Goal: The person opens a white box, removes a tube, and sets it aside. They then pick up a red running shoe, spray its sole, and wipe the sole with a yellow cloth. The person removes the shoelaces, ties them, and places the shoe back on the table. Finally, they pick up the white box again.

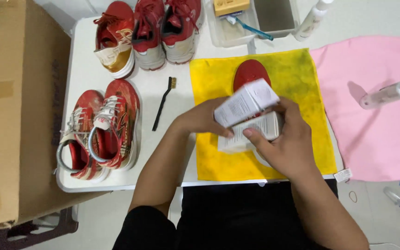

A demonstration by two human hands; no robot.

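My left hand (pixel 200 118) and my right hand (pixel 288 141) are both closed on a small white carton (pixel 246 104) with an opened flap, held over a yellow cloth (pixel 302 78). A folded white paper (pixel 232 143) hangs below the carton between my hands. A red shoe (pixel 251 71) lies on the yellow cloth just behind the carton, mostly hidden by it and my hands.
A pair of red sneakers (pixel 100 129) stands at the table's left front. More red shoes (pixel 146 30) stand at the back. A black brush (pixel 163 102), a clear tray with a toothbrush (pixel 237 23), a pink cloth (pixel 376 111), spray bottles (pixel 390 92) and a cardboard box (pixel 19 111) surround them.
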